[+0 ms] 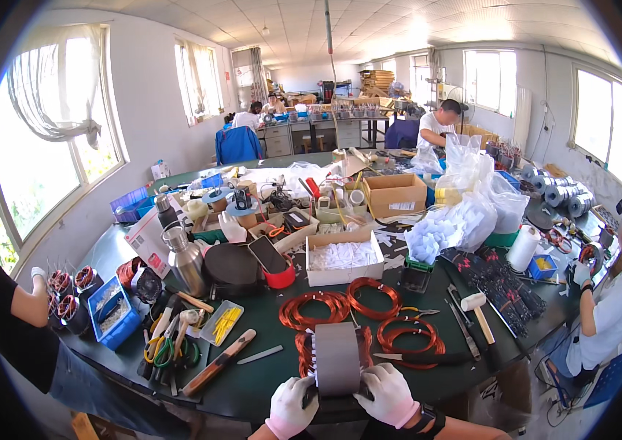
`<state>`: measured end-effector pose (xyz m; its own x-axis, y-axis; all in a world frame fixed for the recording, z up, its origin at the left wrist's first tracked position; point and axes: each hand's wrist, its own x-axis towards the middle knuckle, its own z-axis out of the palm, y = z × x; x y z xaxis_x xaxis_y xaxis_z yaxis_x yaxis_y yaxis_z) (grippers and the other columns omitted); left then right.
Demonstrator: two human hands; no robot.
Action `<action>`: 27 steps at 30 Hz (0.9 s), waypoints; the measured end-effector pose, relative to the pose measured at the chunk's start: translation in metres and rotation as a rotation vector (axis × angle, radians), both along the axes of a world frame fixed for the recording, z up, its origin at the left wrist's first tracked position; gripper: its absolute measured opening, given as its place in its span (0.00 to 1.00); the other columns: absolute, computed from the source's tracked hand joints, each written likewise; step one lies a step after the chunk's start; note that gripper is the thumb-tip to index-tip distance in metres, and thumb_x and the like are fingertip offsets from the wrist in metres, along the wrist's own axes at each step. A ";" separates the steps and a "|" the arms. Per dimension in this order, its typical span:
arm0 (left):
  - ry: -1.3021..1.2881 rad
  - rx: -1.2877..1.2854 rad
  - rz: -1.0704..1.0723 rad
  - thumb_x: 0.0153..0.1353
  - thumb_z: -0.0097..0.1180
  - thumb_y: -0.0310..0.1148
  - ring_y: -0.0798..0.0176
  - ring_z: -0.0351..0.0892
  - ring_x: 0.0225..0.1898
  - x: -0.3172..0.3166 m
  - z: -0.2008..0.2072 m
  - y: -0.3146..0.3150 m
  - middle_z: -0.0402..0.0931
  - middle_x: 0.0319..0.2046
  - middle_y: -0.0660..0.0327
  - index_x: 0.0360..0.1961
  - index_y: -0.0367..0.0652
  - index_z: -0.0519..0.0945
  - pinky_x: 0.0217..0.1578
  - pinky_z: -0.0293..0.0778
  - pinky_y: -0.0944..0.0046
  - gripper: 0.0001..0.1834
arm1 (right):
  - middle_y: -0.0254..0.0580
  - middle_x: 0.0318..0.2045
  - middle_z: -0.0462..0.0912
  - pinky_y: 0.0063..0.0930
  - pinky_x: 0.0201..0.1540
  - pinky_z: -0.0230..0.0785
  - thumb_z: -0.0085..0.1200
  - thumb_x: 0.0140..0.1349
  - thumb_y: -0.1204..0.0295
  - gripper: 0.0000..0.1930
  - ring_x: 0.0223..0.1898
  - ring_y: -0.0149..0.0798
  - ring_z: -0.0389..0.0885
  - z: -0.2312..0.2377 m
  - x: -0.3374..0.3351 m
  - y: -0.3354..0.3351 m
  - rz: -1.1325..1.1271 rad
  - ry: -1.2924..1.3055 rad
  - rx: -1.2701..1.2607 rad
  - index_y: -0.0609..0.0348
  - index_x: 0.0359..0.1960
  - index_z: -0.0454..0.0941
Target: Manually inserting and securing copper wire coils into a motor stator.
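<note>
A grey cylindrical motor stator [337,359] lies on its side at the near edge of the green table, with red-brown copper windings and white insulation strips along its left end. My left hand [291,405], in a white glove with a pink cuff, grips its lower left end. On the opposite end my right hand [387,397], gloved alike, is closed round the lower right edge. Fingertips under the stator are hidden. Copper wire coils [314,309] lie just behind it. Beside its right end rests a dark-handled pointed tool [424,358].
Left of the stator lie a wooden-handled tool [219,361], scissors [158,350] and a blue tray [113,314]. A white-headed mallet [476,314] lies to the right. Behind stand a box of white pieces [344,257] and a steel bottle [185,262]. People work at both sides and farther back.
</note>
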<state>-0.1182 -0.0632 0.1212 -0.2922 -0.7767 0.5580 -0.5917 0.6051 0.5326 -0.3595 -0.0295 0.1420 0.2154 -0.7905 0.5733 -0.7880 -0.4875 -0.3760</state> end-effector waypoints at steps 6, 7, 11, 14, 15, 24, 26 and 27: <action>0.111 0.221 -0.098 0.51 0.68 0.21 0.55 0.81 0.32 0.007 0.007 -0.006 0.78 0.34 0.52 0.52 0.35 0.83 0.35 0.78 0.59 0.24 | 0.46 0.45 0.83 0.46 0.49 0.77 0.76 0.44 0.67 0.25 0.46 0.53 0.81 0.000 -0.001 0.001 0.001 -0.031 -0.008 0.61 0.45 0.81; 0.165 0.220 -0.110 0.51 0.69 0.21 0.55 0.82 0.34 0.008 0.009 -0.007 0.78 0.36 0.52 0.52 0.34 0.83 0.37 0.79 0.60 0.24 | 0.46 0.45 0.83 0.46 0.49 0.77 0.76 0.44 0.67 0.25 0.46 0.53 0.81 0.003 -0.003 0.002 -0.003 -0.038 0.006 0.61 0.45 0.81; 0.171 0.304 0.031 0.51 0.72 0.25 0.54 0.84 0.36 0.026 -0.004 -0.003 0.79 0.35 0.53 0.45 0.34 0.81 0.40 0.80 0.57 0.19 | 0.48 0.47 0.83 0.45 0.56 0.75 0.73 0.50 0.68 0.25 0.51 0.55 0.81 0.027 -0.023 0.015 -0.068 -0.117 0.088 0.59 0.51 0.82; -0.188 0.224 -0.177 0.50 0.75 0.39 0.40 0.77 0.41 0.037 -0.007 -0.004 0.77 0.38 0.48 0.41 0.38 0.80 0.44 0.74 0.47 0.21 | 0.49 0.43 0.84 0.41 0.46 0.78 0.71 0.49 0.76 0.18 0.43 0.53 0.84 0.013 -0.057 0.023 -0.207 -0.230 0.046 0.60 0.44 0.84; -0.318 0.187 -0.192 0.46 0.78 0.47 0.42 0.75 0.39 0.027 0.003 -0.001 0.75 0.34 0.49 0.36 0.39 0.79 0.43 0.70 0.47 0.27 | 0.49 0.41 0.84 0.38 0.43 0.78 0.69 0.50 0.79 0.16 0.39 0.51 0.85 0.001 -0.068 0.025 -0.257 -0.310 0.090 0.61 0.42 0.85; -0.340 -0.066 -0.086 0.47 0.77 0.45 0.44 0.74 0.35 0.018 -0.040 0.004 0.73 0.28 0.52 0.26 0.42 0.78 0.40 0.70 0.48 0.22 | 0.43 0.24 0.82 0.35 0.27 0.73 0.66 0.53 0.81 0.05 0.23 0.46 0.82 -0.070 -0.100 0.038 -0.450 -0.415 0.096 0.60 0.31 0.84; -0.344 -0.076 -0.086 0.47 0.77 0.44 0.44 0.74 0.35 0.019 -0.042 0.005 0.73 0.28 0.52 0.26 0.42 0.77 0.39 0.70 0.48 0.21 | 0.41 0.23 0.81 0.37 0.26 0.73 0.67 0.52 0.78 0.06 0.23 0.46 0.82 -0.069 -0.098 0.036 -0.352 -0.163 -0.014 0.56 0.29 0.82; -0.338 -0.089 -0.087 0.47 0.77 0.43 0.44 0.74 0.34 0.018 -0.043 0.006 0.73 0.28 0.52 0.26 0.42 0.77 0.39 0.70 0.49 0.21 | 0.39 0.22 0.80 0.39 0.26 0.74 0.67 0.51 0.77 0.07 0.23 0.47 0.81 -0.071 -0.097 0.035 -0.365 -0.150 -0.032 0.54 0.27 0.80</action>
